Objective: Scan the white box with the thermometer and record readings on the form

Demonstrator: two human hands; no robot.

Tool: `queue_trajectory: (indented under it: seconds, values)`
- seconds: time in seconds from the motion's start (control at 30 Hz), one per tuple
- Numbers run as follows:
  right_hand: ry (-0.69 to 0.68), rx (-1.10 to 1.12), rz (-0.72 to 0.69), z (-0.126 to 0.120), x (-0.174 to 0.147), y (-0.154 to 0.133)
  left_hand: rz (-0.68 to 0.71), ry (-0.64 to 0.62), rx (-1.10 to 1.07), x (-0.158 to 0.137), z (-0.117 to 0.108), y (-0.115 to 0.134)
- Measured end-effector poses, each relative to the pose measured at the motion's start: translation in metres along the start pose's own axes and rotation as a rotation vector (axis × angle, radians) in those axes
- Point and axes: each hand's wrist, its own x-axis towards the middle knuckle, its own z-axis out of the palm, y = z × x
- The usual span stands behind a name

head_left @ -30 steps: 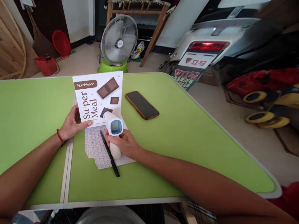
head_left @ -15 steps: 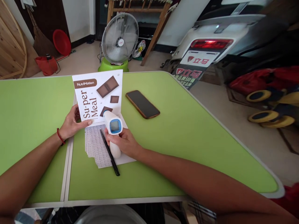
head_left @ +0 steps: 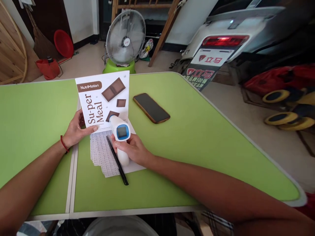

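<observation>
My left hand (head_left: 78, 129) grips the lower left edge of a white booklet cover (head_left: 91, 98) printed "NutriMotion Su-per Meal" with chocolate pieces, holding it raised; its thumb lies on the front and the other fingers are partly hidden behind. Wrapped around the handle of a white infrared thermometer (head_left: 123, 156) is my right hand (head_left: 134, 149). The thermometer's blue-framed screen faces me, and its nose meets or overlaps the cover's lower part; whether they touch I cannot tell. Below lie sheets of handwritten paper (head_left: 99, 152), with a black pen (head_left: 120, 168) slanting across them.
A dark phone in a brown case (head_left: 151, 108) lies right of the booklet on the green table (head_left: 197, 154). Behind the table, a fan (head_left: 126, 41) stands on a green stool (head_left: 119, 67). A white scooter (head_left: 221, 42) is parked at the back right.
The view has shifted slightly, so the surroundings sit a little differently. Both hands keep their hold on the booklet and thermometer, with no clear movement against them.
</observation>
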Motion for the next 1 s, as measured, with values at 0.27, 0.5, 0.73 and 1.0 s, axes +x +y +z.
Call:
queue_trajectory:
  seconds: [0.27,0.5,0.73,1.0]
  values:
    - [-0.029,-0.046,0.013,-0.001,-0.004,-0.004,-0.014,-0.031,-0.038,-0.002,0.001,0.001]
    - [-0.076,-0.346,-0.069,-0.021,0.002,-0.034,0.065,0.110,0.005,-0.002,-0.001,0.001]
    - [0.059,-1.020,0.027,-0.053,0.021,-0.042,0.110,0.204,0.100,0.008,-0.016,-0.011]
    - [0.212,-1.318,-0.082,-0.064,0.028,-0.027,0.171,0.088,0.127,0.011,-0.014,-0.015]
